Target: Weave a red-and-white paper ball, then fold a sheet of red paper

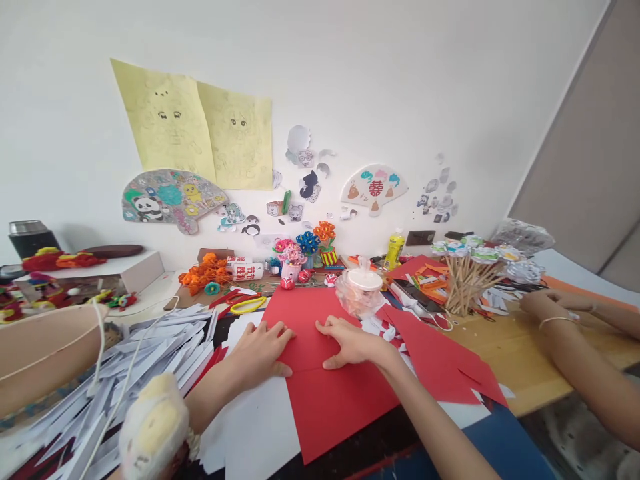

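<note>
A large sheet of red paper (325, 413) lies in front of me, with a faint line running across it between my hands. My left hand (261, 352) rests at the sheet's left edge, fingers loosely spread and thumb on the paper. On the right part of the same sheet is my right hand (353, 341), its thumb and index finger stretched apart. White paper (263, 423) shows beneath the red sheet on the left. Beyond my right hand stands a clear plastic container with a white lid (365, 279).
Folded white paper strips (165, 353) pile up on the left, beside a plush toy (155, 427). Yellow-handled scissors (249, 305) lie behind my left hand. More red paper (445, 353) and a bundle of wooden sticks (467, 287) are on the right, near another person's hands (547, 303).
</note>
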Motion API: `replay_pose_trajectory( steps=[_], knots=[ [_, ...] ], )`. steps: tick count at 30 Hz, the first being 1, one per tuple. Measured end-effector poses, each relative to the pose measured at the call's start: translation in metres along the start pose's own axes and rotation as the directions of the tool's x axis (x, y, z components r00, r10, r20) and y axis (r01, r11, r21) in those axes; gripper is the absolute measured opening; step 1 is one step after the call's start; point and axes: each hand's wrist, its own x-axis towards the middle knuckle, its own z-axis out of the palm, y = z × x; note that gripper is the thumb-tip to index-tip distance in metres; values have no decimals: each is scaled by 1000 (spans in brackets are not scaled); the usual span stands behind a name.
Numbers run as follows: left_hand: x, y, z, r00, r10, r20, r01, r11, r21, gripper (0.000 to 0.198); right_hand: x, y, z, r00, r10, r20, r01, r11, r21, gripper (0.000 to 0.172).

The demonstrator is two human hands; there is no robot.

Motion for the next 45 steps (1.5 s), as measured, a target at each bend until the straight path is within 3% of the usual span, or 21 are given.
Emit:
replay_pose_trajectory(
  steps=[9, 18, 25, 30, 34, 37, 39, 40, 45],
  knots=[
    [-1, -15, 9, 999, 40, 25, -38, 997, -74, 58, -2, 13, -8, 995, -19, 94, 5, 990, 142, 95],
    [-11, -47, 13, 981, 180, 77, -166, 973, -163, 65, -3, 40, 0, 961, -275, -22, 273, 937, 218, 85],
    [-11, -57, 16, 973, 216, 86, -187, 946, -266, 72, -9, 40, 1, 949, -316, -5, 305, 911, 278, 77],
    [-17, -61, 8, 964, 223, 144, -169, 934, -316, 79, -14, 44, 4, 946, -316, -66, 321, 899, 298, 64],
    [-24, -47, -11, 971, 138, 195, -81, 958, -273, 82, -21, 45, -5, 940, -339, -41, 338, 904, 261, 63],
    [-18, -19, -16, 995, 94, 45, -85, 981, -172, 69, -15, 36, -12, 949, -307, -66, 314, 930, 191, 58],
    [-7, 3, -11, 987, 121, -108, -125, 991, -39, 45, -3, 22, -11, 938, -252, -237, 286, 950, 124, 45],
    [-1, 13, -6, 976, 141, -168, -134, 990, 49, 36, 4, 13, -9, 903, -234, -361, 289, 951, 107, 37],
    [16, 36, 19, 948, 188, -258, -145, 974, 177, 18, 36, -21, 16, 811, -169, -560, 270, 957, 103, 31]
  ],
)
